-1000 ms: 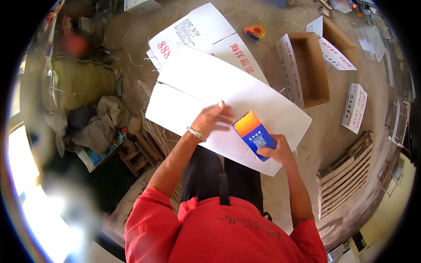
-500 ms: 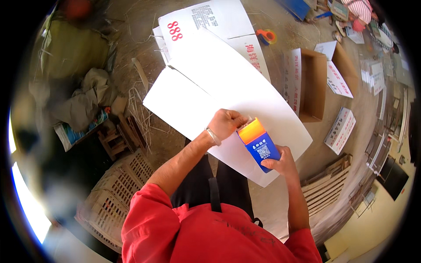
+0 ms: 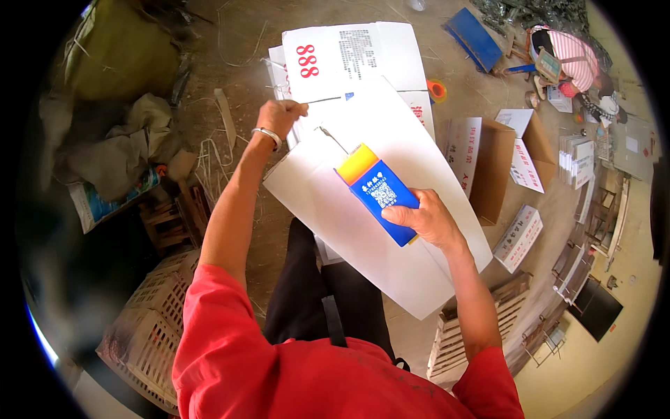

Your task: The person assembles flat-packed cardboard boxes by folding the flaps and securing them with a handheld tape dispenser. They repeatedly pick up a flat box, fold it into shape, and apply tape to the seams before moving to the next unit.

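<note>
In my right hand [image 3: 427,218] is a blue and yellow tape dispenser [image 3: 392,206], gripped with the thumb across its face. It is tilted, its yellow end pointing up and left over a large white carton [image 3: 433,279] lying folded flat. My left hand [image 3: 278,117] is closed in a pinch near the carton's upper left edge. The clear tape between its fingertips and the dispenser barely shows against the white. Under the far end of this carton lies another flattened white carton [image 3: 398,52] with red and black print.
An orange tape roll [image 3: 437,91] lies beyond the cartons. To the right stand open boxes [image 3: 497,167] and a small white box [image 3: 518,237]. Plastic crates [image 3: 150,321] are at lower left, a wooden pallet [image 3: 474,328] at lower right. Another person [image 3: 576,59] bends at the far right.
My left hand has drawn away from the dispenser's yellow end, up and to the left. The right hand has shifted left and up with the dispenser. My view has also shifted.
</note>
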Demonstrator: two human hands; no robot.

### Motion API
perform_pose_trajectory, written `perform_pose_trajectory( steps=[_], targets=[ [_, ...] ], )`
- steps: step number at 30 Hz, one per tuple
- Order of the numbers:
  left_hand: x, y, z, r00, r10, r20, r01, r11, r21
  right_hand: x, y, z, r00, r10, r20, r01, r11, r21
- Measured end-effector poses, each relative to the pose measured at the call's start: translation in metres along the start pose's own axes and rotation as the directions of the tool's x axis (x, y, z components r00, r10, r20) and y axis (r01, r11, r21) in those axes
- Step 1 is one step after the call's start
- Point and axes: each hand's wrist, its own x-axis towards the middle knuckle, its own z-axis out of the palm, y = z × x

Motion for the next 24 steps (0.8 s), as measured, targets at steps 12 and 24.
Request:
perform_pose_trajectory(
  steps=[12,24],
  targets=[
    [-0.074,0.067,0.019,0.986,-0.024,0.166,-0.031,0.947,0.318,-0.005,0.012,-0.007,0.994,-0.104,-0.013,0.104,0.993,-0.048],
    [-0.076,0.063,0.057,0.859,0.457,-0.231,-0.028,0.492,0.87,-0.267,0.222,-0.11,0.918,0.349,-0.19,-0.346,0.937,0.048]
  ],
)
